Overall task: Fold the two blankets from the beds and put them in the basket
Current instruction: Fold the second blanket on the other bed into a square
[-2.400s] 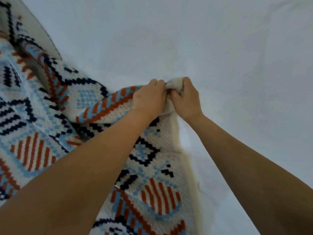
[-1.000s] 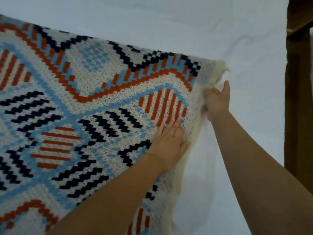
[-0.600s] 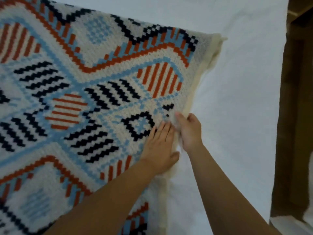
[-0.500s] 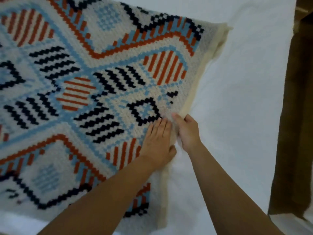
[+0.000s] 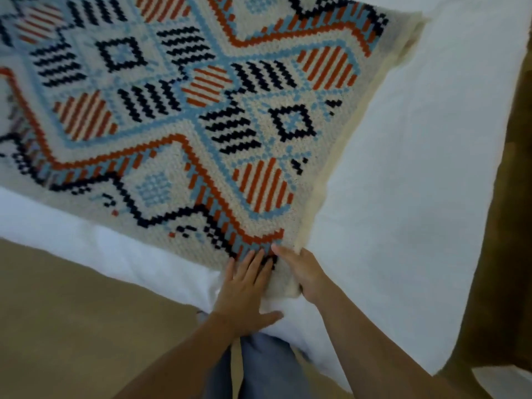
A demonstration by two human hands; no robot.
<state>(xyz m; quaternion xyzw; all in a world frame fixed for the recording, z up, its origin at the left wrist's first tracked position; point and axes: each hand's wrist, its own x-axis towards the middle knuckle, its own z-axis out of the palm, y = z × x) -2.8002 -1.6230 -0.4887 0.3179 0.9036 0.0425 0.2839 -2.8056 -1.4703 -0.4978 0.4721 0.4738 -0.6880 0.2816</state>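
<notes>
A: Entry: where does the blanket [image 5: 201,125] lie?

B: Flat on the bed [image 5: 417,197], pattern up; one border follows the bed's near edge; the near right corner sits at that edge, above the floor [image 5: 72,312].

A: Hands?

B: Left hand [image 5: 244,286] flat, fingers straight and spread, pressing that corner; right hand [image 5: 302,272] holds the cream border just beside it, thumb on top, fingers tucked under.

A: Why so?

B: Judgement: the left pins the layers so that they do not slide; the right squares the doubled edge before another fold.

A: Orientation?

B: The cream edge runs from the near corner toward the bed's far right side; the cloth passes out of view leftward, so the long axis probably runs along the near edge; full length not visible.
</notes>
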